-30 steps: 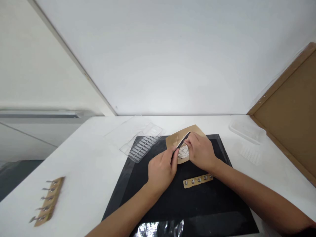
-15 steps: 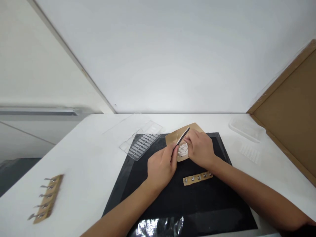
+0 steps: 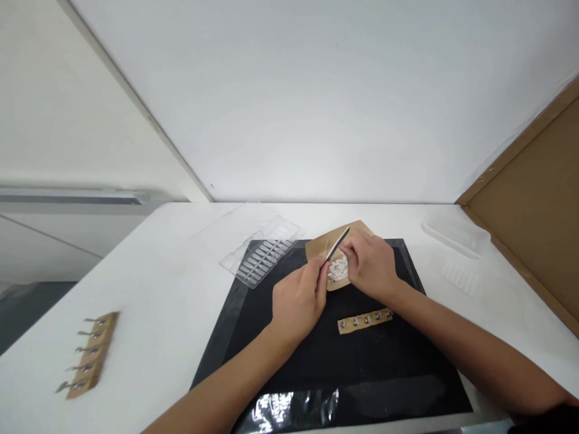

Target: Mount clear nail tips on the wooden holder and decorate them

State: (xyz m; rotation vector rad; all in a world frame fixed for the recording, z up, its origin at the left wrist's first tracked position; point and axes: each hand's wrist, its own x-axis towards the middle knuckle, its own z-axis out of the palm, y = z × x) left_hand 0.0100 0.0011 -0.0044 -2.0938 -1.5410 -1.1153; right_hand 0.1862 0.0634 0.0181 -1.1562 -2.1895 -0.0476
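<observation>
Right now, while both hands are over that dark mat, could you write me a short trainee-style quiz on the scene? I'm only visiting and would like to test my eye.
1. True or false: the left hand grips the slim black-and-white stick.
2. The small white pieces by the hands lie on which surface?
a) the clear tray
b) the brown sheet
c) the framed brown panel
3. How many metal fittings sit on the brown strip that lies on the black mat?

Key: 1. True. 2. b. 3. Five.
</observation>
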